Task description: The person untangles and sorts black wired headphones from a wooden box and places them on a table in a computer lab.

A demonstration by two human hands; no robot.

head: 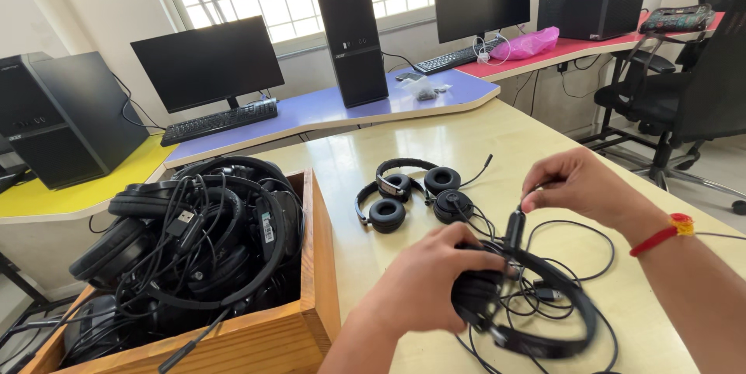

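- Head view: left hand [427, 281] closed around the black headset [536, 304] earcup, low on the surface [435, 149].
- Right hand [579, 187] above it, fingers pinching its cable [514, 226].

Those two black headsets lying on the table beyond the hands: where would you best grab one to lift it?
Judging by shape, grip the headband of the farther headset, coming from above. The band arches clear of the earcups, leaving room for fingers, and it is free of the thin cables nearer the hands.
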